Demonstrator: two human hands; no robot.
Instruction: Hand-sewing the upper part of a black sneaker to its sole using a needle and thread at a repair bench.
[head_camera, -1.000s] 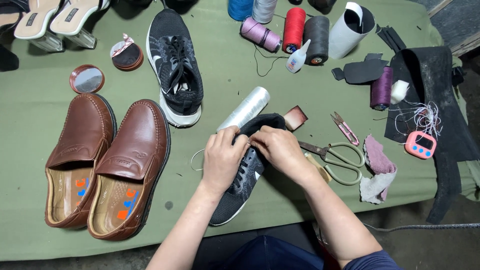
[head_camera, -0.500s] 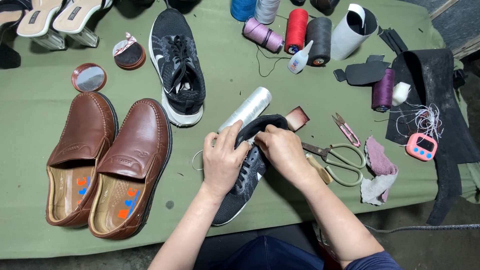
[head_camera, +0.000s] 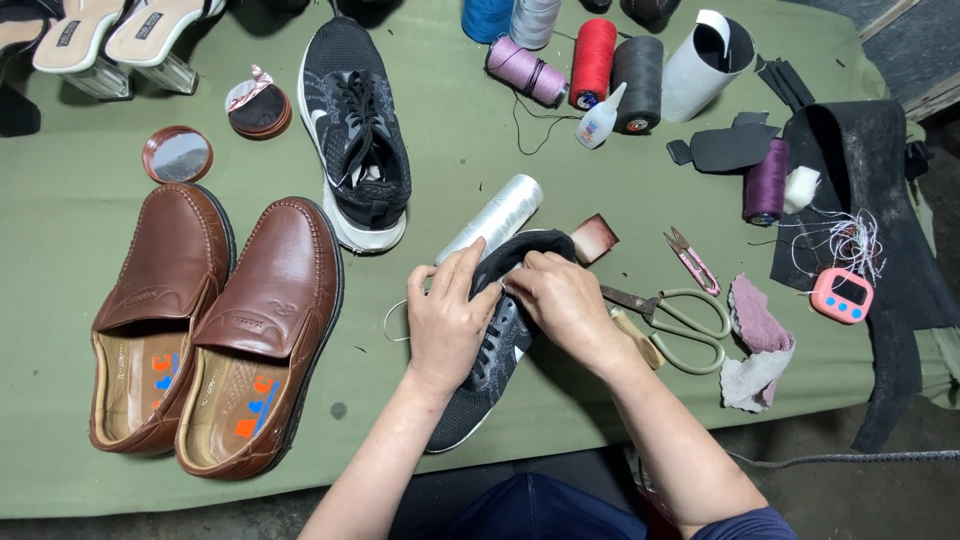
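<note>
A pair of brown loafers (head_camera: 215, 330) lies at the left. At the centre, the left hand (head_camera: 447, 322) clasps the dark sneaker (head_camera: 490, 350) on the green table (head_camera: 450, 180), and the right hand (head_camera: 562, 300) pinches its heel collar. The scissors (head_camera: 675, 320) lie just beside that wrist; a careless slide could snag them.

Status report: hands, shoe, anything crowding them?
Left hand and right hand both gripping black sneaker at its heel. Scissors just right; white spool behind.
</note>
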